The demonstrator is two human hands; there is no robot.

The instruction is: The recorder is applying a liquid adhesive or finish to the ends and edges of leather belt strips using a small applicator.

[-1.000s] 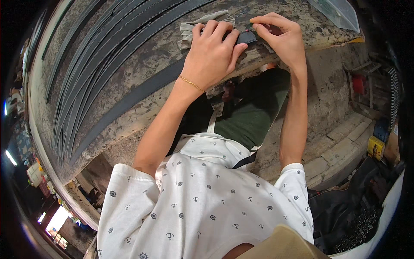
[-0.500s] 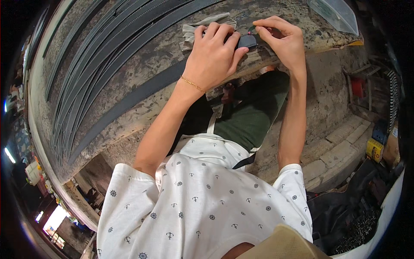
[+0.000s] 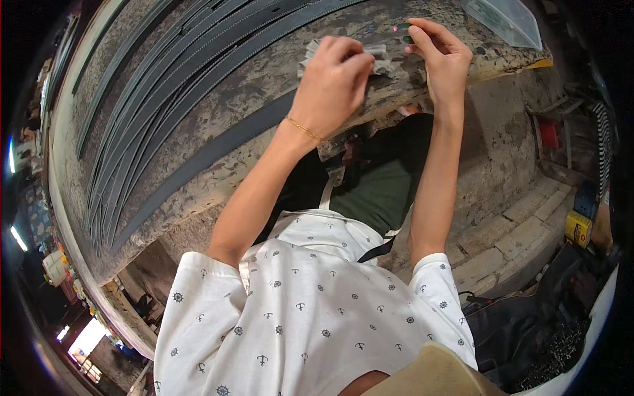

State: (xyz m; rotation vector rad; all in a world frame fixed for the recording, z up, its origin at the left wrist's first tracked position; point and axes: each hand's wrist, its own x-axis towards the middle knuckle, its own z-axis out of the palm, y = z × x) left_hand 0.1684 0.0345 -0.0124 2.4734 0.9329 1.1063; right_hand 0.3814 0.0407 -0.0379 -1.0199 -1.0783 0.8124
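Note:
My left hand (image 3: 333,82), with a thin gold bracelet at the wrist, is curled over a crumpled whitish cloth (image 3: 381,65) on the bench. Its fingers are slightly blurred, and the cloth shows on both sides of them. Under this hand and forearm runs a long dark grey belt strap (image 3: 214,148), its right end hidden by hand and cloth. Raised to the right of the cloth, my right hand (image 3: 444,59) pinches a small dark green object (image 3: 407,34) between thumb and fingers. A bright pink spot shows beside that object; I cannot make out its kind.
Many stitched dark straps (image 3: 148,99) lie in a curved bundle across the left of the worn, stained bench (image 3: 456,49). A clear plastic container (image 3: 505,23) stands at the far right. Below right are a yellow box (image 3: 578,228) and black material (image 3: 515,330).
The cloth has shifted right under my left hand and covers the strap's end, which showed before. My right hand has lifted away from the strap with the small green object.

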